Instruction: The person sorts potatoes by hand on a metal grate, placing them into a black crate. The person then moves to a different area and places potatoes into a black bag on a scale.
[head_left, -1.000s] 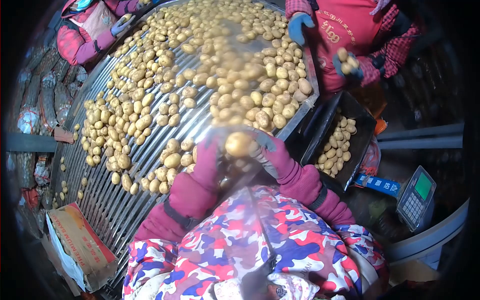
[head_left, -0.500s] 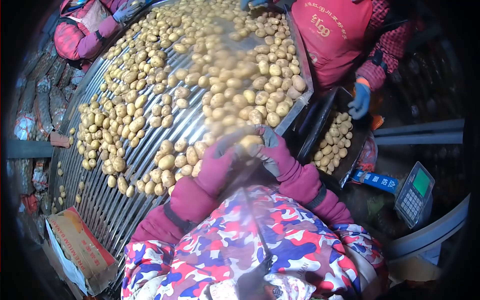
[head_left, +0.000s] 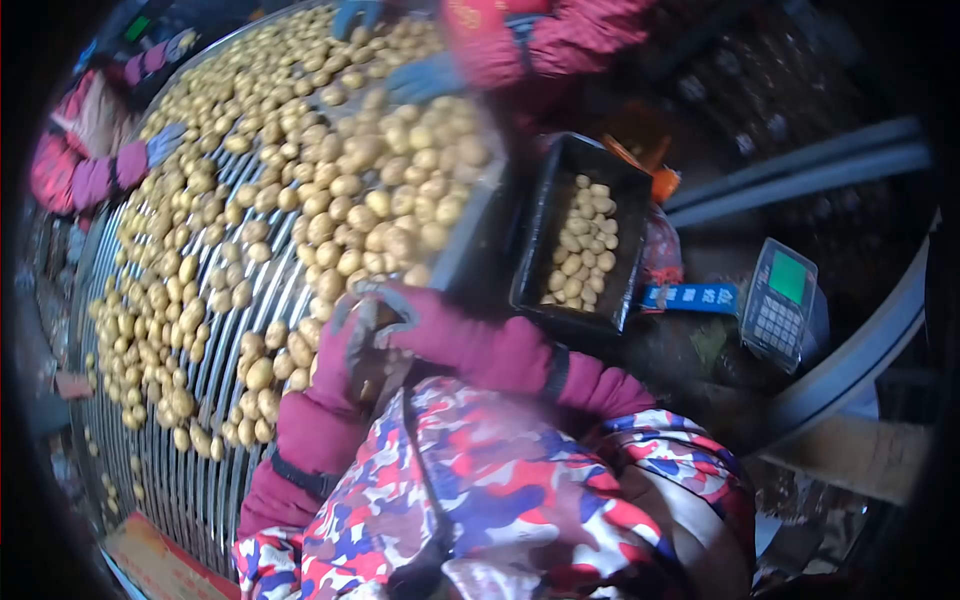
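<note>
My left hand point(head_left: 352, 335), in a grey and maroon glove, is at the near edge of the slatted metal table point(head_left: 230, 480), beside the potatoes point(head_left: 345, 210). My right hand point(head_left: 398, 308) is close against it, its fingers bent inward. Both hands look closed, but blur and the gloves hide whatever is between them. A cluster of potatoes lies just left of my left hand, and a larger heap is beyond both hands.
A black bin point(head_left: 520, 285) with small potatoes stands right of the table. Farther right is a scale display point(head_left: 780, 300). Blue-gloved hands of a co-worker point(head_left: 425, 78) reach in at the top; another person point(head_left: 85, 150) works at left. A cardboard box point(head_left: 150, 560) sits lower left.
The view has swung right, so the table and my hands appear farther left. The potato seen between my hands earlier cannot be made out now. The co-worker's hand by the bin is over the table.
</note>
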